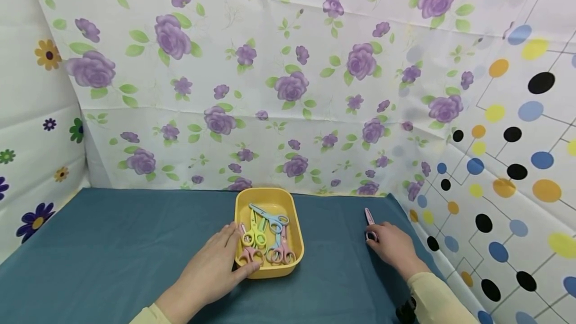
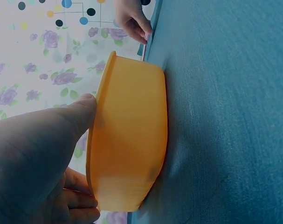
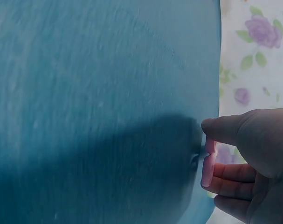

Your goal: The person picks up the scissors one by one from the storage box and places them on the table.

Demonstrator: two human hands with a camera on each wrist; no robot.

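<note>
A yellow plastic basket (image 1: 297, 251) stands on the blue-green cloth, with several small scissors in it: blue scissors (image 1: 265, 215) on top, yellow-green scissors (image 1: 253, 231), and pink scissors (image 1: 282, 251) among others. My left hand (image 1: 211, 264) rests on the basket's near left corner, its fingers extended along the left rim and its thumb over the front rim. In the left wrist view the basket's outer wall (image 2: 127, 130) shows beside that thumb. To the right, my right hand (image 1: 396, 246) pinches pink-handled scissors (image 3: 209, 168) by the handles. Their pink blade end (image 1: 368, 216) points away from me, near the cloth.
Blue-green cloth (image 1: 135, 244) covers the table. A purple-flowered sheet (image 1: 270, 89) hangs along the back, a dotted sheet (image 1: 517, 189) on the right, and a white flowered sheet (image 1: 40, 114) on the left. A dark object (image 1: 406, 310) sits below the right wrist.
</note>
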